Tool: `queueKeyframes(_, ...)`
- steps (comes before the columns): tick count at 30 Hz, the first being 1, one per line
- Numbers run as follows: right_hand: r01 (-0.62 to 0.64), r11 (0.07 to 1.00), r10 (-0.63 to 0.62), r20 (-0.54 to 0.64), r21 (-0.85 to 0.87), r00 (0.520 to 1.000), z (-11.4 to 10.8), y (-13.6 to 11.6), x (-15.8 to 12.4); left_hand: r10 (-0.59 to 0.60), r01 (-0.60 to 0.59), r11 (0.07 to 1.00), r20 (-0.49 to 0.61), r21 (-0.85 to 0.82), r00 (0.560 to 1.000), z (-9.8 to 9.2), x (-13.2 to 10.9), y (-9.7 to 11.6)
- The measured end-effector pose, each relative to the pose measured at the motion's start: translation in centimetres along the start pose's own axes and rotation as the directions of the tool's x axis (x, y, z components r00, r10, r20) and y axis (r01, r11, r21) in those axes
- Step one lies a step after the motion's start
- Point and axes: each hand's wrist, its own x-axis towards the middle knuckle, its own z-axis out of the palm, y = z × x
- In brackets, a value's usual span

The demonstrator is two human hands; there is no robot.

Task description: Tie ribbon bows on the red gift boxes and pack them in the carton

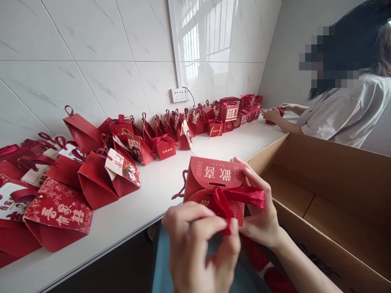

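A red gift box (195,173) with gold characters and a dark twisted cord handle is held up in front of me. My right hand (264,217) grips its right side, thumb and fingers around the edges. Across the lid runs a shiny red ribbon (249,196), looped to the right, with an end hanging down the front. My left hand (203,244) pinches that hanging end between thumb and fingers. The knot is partly hidden by my left fingers. Under my hands, more red items (276,278) lie partly covered.
Several red gift boxes (97,179) line the white counter (155,185) along the tiled wall. An open cardboard box (305,221) stands at right. Beyond it, a person in a pale satin top handles a small red box (274,115). A socket strip (180,95) is on the wall.
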Motion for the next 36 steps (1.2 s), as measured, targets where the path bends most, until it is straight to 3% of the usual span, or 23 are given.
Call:
queueKeyframes(2, -0.014, 1.0, 0.016, 0.05, -0.024, 0.999, -0.4, 0.0, -0.2, -0.184, 0.177, 0.98, -0.065, -0.091, 0.981, -0.3, 0.7, -1.1)
queueKeyframes(4, -0.109, 0.994, 0.11, 0.074, -0.016, 0.991, -0.7, -0.2, -0.3, -0.384, 0.371, 0.911, -0.044, -0.18, 0.922, -0.4, 1.5, -3.0)
queueKeyframes(6, -0.319, 0.942, 0.315, 0.053, 0.105, 0.948, -0.9, -0.5, -0.1, -0.615, 0.6, 0.752, 0.036, -0.275, 0.788, -0.3, 1.8, -5.3)
queueKeyframes(8, -0.538, 0.762, 0.56, 0.051, 0.361, 0.827, -1.4, -0.8, 0.3, -0.766, 0.742, 0.57, 0.099, -0.352, 0.635, 0.3, 1.4, -7.2)
queueKeyframes(10, -0.635, 0.471, 0.726, 0.14, 0.613, 0.674, -2.3, -1.0, 0.8, -0.819, 0.802, 0.468, 0.159, -0.372, 0.551, 1.3, 0.4, -8.2)
queueKeyframes(12, -0.655, 0.2, 0.786, 0.28, 0.729, 0.552, -3.6, -1.3, 1.4, -0.812, 0.837, 0.45, 0.248, -0.311, 0.529, 2.5, -0.9, -8.3)
queueKeyframes(13, -0.652, 0.105, 0.789, 0.337, 0.751, 0.515, -4.3, -1.5, 1.6, -0.795, 0.848, 0.461, 0.302, -0.262, 0.525, 3.2, -1.6, -8.2)
queueKeyframes(15, -0.632, 0.002, 0.776, 0.397, 0.775, 0.49, -5.6, -1.8, 1.9, -0.742, 0.852, 0.496, 0.428, -0.166, 0.516, 4.6, -2.8, -7.8)
queueKeyframes(19, -0.569, 0.0, 0.813, 0.331, 0.822, 0.478, -8.0, -2.4, 1.8, -0.616, 0.821, 0.567, 0.63, -0.061, 0.472, 7.3, -4.5, -7.1)
queueKeyframes(22, -0.559, 0.006, 0.872, 0.269, 0.829, 0.408, -9.6, -2.6, 1.3, -0.535, 0.787, 0.617, 0.722, -0.02, 0.439, 8.6, -5.5, -7.0)
queueKeyframes(24, -0.567, 0.01, 0.897, 0.243, 0.824, 0.369, -10.4, -2.7, 1.1, -0.479, 0.773, 0.634, 0.788, 0.005, 0.387, 9.3, -6.4, -7.5)
queueKeyframes(27, -0.581, 0.045, 0.913, 0.202, 0.813, 0.353, -11.2, -2.9, 0.8, -0.417, 0.753, 0.656, 0.86, 0.061, 0.293, 10.4, -9.1, -9.4)
queueKeyframes(29, -0.584, 0.062, 0.921, 0.178, 0.809, 0.345, -11.4, -2.9, 0.8, -0.424, 0.722, 0.682, 0.866, 0.113, 0.266, 11.1, -12.1, -11.6)
queueKeyframes(33, -0.612, 0.038, 0.943, 0.174, 0.79, 0.283, -11.1, -2.5, 1.1, -0.435, 0.649, 0.731, 0.877, 0.212, 0.202, 11.7, -18.4, -15.4)
queueKeyframes(34, -0.616, 0.025, 0.947, 0.178, 0.787, 0.266, -11.0, -2.3, 1.1, -0.41, 0.638, 0.744, 0.89, 0.199, 0.2, 11.6, -19.1, -15.5)
queueKeyframes(35, -0.617, 0.011, 0.951, 0.184, 0.787, 0.25, -10.8, -2.1, 1.2, -0.413, 0.643, 0.747, 0.876, 0.168, 0.25, 11.3, -19.1, -15.2)
queueKeyframes(36, -0.614, -0.005, 0.953, 0.19, 0.789, 0.237, -10.5, -1.8, 1.2, -0.416, 0.65, 0.753, 0.84, 0.104, 0.348, 10.9, -18.3, -14.5)
